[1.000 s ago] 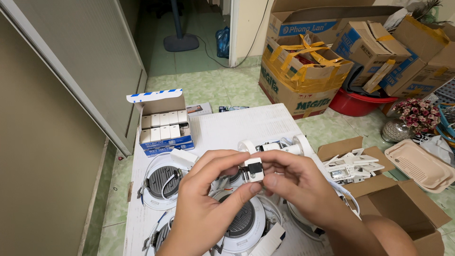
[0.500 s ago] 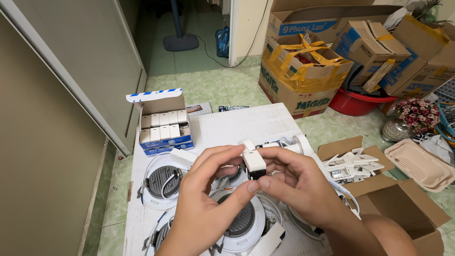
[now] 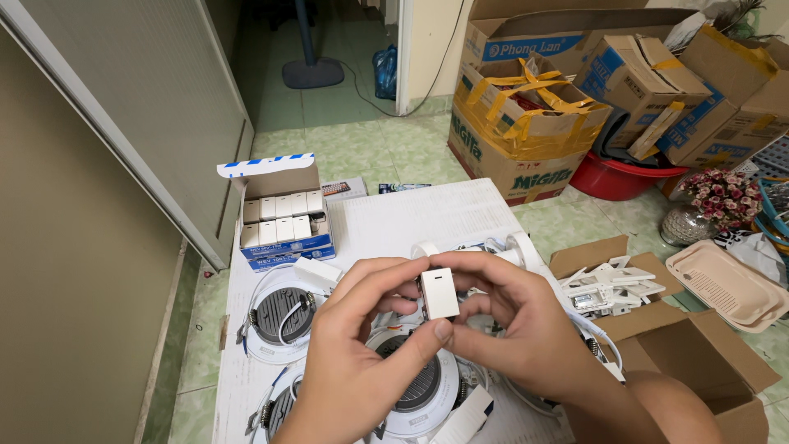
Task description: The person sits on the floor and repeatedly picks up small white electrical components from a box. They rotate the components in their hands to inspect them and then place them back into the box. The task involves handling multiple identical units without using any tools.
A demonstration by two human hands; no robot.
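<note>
White switch module pinched between fingers of left hand and right hand

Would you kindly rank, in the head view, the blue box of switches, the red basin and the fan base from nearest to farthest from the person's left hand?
1. Blue box of switches: just up-left of the left hand, on the white table.
2. Red basin: far right, on the floor by the cardboard boxes.
3. Fan base: top of the view, in the doorway.

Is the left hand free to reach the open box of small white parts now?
Probably not yet: the left hand and right hand both hold a small white part. The path to the box looks clear.
</note>
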